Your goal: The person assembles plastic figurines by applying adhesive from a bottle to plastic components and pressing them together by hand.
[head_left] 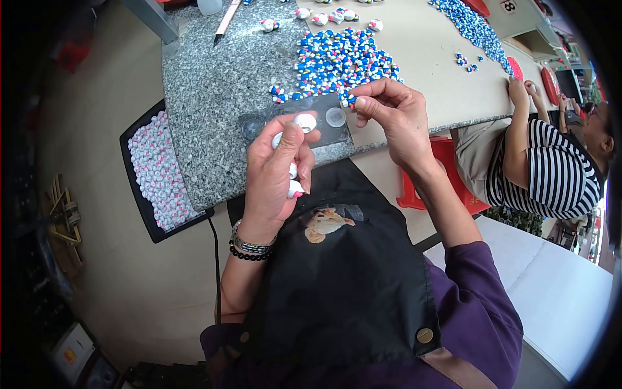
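My left hand [271, 172] is closed around several small white rounded pieces [304, 122]; one sits up at the thumb and fingertips, and a lower one shows a pink tip. Between thumb and forefinger, my right hand [403, 123] pinches a small blue-and-white piece [350, 100] near the table edge. Just beyond the hands, a large pile of blue, white, yellow and pink pieces [340, 61] spreads over the table. Below that pile, a small clear round dish [335, 117] rests on a dark flat sheet [322, 104].
A black tray [148, 232] of white-and-pink pieces stands left of the granite table [214, 97]. A pen-like tool [227, 23] and several finished-looking white figures [336, 16] lie farther back. On the right, a person in a striped shirt [560, 165] works near a red stool [447, 172].
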The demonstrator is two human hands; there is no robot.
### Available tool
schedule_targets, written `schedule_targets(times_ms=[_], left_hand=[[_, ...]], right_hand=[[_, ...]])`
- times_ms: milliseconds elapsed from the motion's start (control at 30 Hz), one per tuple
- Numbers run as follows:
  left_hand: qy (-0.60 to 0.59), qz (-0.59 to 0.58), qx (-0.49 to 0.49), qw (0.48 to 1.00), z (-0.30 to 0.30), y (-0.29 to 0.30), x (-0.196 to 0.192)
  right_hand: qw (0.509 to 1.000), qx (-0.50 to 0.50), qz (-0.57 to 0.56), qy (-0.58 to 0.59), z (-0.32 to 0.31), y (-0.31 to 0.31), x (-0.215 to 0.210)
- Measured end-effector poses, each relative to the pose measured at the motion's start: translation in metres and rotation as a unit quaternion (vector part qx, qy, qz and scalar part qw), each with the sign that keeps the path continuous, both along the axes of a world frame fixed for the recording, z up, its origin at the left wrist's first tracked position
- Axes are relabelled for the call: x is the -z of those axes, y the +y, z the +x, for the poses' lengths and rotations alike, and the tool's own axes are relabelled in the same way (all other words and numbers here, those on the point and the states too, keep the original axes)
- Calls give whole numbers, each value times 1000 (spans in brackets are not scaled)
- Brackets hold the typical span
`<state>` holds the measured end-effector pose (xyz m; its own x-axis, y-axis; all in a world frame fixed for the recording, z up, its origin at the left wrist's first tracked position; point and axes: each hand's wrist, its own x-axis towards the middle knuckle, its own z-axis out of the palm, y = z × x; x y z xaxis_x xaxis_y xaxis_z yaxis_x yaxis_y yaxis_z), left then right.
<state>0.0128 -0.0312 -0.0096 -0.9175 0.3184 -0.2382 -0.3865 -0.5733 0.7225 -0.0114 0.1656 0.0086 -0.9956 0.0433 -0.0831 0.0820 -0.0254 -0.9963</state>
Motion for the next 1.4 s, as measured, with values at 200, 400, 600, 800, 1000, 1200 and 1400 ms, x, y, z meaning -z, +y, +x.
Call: schedule_targets(times_ms=[200, 400, 600, 800, 1000, 1200, 1400], left_hand=[[12, -20, 0, 1000, 1, 9, -2], [27, -21, 4, 999, 1, 11, 1], [57, -39, -8, 998, 3, 12, -1], [111, -112, -11, 987, -5, 10, -5], [134, -203, 21, 970, -36, 4, -16], [108, -341, -19, 934, -103, -16, -13], [201, -637, -43, 743, -161, -23, 16]], right_hand=[[985, -25, 70, 159, 11, -17, -16], [940, -33, 210, 268, 10, -21, -12], [912, -32, 241, 332, 10, -26, -14], [909, -39, 250, 332, 11, -28, -12], [902, -19, 245, 356, -10, -23, -13], [836, 92, 487, 236, -28, 67, -1], [870, 25, 475, 129, -29, 91, 21]])
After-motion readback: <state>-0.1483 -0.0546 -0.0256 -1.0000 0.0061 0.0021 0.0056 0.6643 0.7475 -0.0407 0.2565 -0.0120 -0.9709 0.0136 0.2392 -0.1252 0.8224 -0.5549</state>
